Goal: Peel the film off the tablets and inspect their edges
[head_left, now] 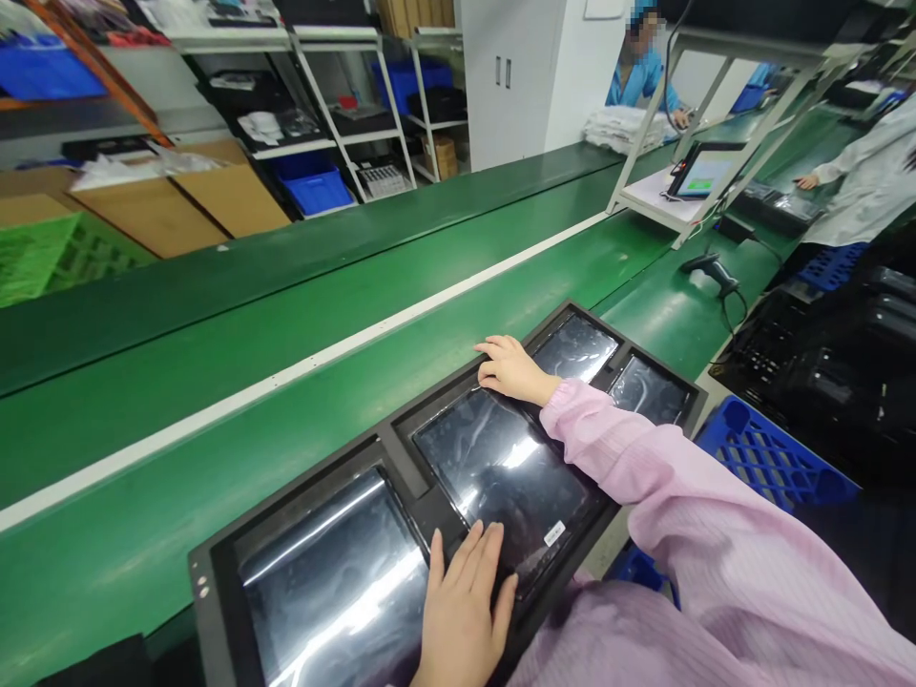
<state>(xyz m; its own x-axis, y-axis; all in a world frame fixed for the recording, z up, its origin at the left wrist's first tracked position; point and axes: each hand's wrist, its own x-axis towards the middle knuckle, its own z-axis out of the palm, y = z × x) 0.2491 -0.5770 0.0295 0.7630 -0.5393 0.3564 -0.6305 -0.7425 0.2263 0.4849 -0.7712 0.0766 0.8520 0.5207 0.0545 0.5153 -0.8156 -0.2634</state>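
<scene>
Pink sleeve (687, 487) at four o'clock leads to the half-curled right hand (513, 370), its hold unclear, at twelve o'clock on the middle screen (497, 468), while the spread left hand (462, 606), gripping nothing visible, lies at seven, both apparently steadying that screen within its divided tray (207, 625).

The right arm (673, 468) reaches in from the lower right, slanting up and to the left in a loose pink sleeve (601, 429) that bunches above the bare wrist (548, 388). The right grip (513, 370) (back uppermost) points left, its fingers bent, the upper ones stretched a little further than those tucked below; whether they pinch cannot be told. The left grip (464, 606) is nearer the body, coming up from the bottom edge, back of the hand showing, fingers extended forward and slightly parted, thumb out to the right. The two are well apart.
</scene>
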